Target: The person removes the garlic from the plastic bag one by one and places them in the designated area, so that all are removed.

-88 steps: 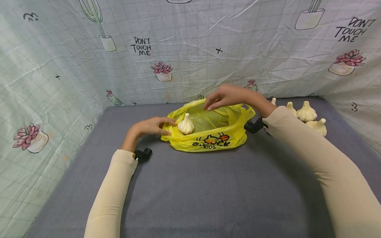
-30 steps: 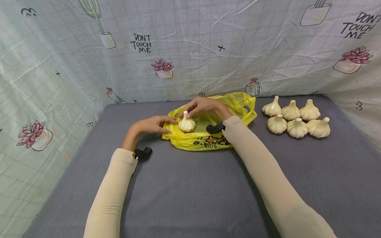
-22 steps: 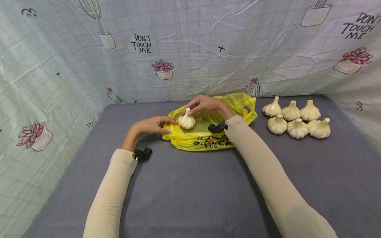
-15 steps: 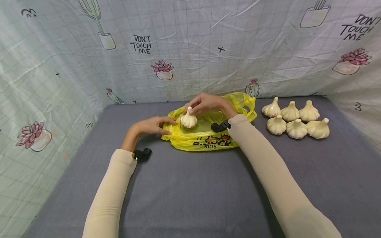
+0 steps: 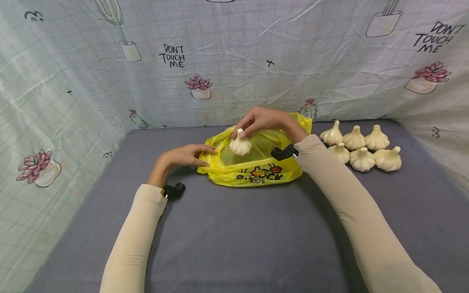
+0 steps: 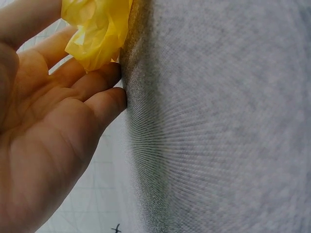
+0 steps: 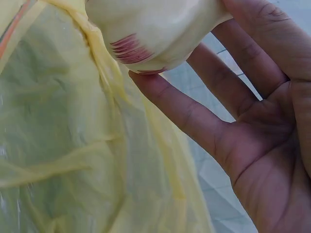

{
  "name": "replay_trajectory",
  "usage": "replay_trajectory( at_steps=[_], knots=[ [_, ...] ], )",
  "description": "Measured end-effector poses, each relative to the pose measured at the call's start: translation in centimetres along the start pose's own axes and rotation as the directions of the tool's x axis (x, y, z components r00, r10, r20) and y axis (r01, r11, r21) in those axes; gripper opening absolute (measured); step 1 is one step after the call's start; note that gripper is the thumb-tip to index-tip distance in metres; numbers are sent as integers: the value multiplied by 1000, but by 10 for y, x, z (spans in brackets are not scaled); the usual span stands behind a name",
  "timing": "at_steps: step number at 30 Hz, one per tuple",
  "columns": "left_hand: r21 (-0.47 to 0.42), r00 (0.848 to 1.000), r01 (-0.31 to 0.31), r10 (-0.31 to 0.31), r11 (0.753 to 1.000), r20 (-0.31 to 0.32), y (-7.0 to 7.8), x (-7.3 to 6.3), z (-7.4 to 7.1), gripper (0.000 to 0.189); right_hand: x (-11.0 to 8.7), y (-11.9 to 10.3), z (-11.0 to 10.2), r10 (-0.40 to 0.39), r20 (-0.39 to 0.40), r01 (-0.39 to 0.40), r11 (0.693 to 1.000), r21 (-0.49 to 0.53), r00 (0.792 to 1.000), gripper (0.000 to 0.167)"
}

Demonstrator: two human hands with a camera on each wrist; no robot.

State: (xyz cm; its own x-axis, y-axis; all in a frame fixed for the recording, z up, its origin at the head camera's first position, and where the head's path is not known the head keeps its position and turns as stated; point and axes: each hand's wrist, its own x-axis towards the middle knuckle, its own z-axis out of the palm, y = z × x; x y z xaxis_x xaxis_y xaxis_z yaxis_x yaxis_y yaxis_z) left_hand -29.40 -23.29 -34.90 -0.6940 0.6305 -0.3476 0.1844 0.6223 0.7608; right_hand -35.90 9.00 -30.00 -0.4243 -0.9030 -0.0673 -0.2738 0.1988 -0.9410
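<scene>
My right hand point(image 5: 261, 121) pinches a garlic bulb point(image 5: 240, 145) by its neck, above the mouth of a yellow plastic bag point(image 5: 269, 173) with a duck print. Pale cream and smooth, the bulb point(image 7: 150, 34) shows dark red streaks at its base in the right wrist view, with one fingertip against its underside. At the bag's left end, my left hand point(image 5: 183, 156) holds the crumpled rim. In the left wrist view, the bag's edge point(image 6: 99, 34) lies between the thumb and fingers point(image 6: 109, 104), some of whose tips reach the grey cloth.
Several more garlic bulbs point(image 5: 360, 158) stand in two rows on the grey tablecloth point(image 5: 234, 236), right of the bag, partly behind the right sleeve. A printed fabric backdrop point(image 5: 234, 49) rises behind the table and along its sides.
My right hand has come down from above the bag, taken the garlic bulb from its left end, and raised it up and rightward. The left hand has stayed at the rim.
</scene>
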Motion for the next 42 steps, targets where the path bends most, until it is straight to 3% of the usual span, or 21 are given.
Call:
replay_trajectory(
  at_steps=[9,14,23,31,42],
  knots=[
    [9,1000,-2,2,1000,3,-1,0,0,56,-25,-20,-3,18,48,-9,982,-187,999,24],
    [5,1000,9,-9,1000,6,0,-1,1,55,-43,-26,-2,-14,60,32,947,-319,998,23],
    [8,1000,6,-6,1000,9,1,-1,3,56,-87,-25,2,-44,7,42,903,-427,999,26],
    [24,1000,8,-8,1000,4,2,-3,4,56,-120,-21,4,-78,-45,56,929,-366,996,29],
    [13,1000,18,-18,1000,-2,1,-2,5,55,-137,-19,11,-111,-53,87,936,-341,992,30]
  ],
)
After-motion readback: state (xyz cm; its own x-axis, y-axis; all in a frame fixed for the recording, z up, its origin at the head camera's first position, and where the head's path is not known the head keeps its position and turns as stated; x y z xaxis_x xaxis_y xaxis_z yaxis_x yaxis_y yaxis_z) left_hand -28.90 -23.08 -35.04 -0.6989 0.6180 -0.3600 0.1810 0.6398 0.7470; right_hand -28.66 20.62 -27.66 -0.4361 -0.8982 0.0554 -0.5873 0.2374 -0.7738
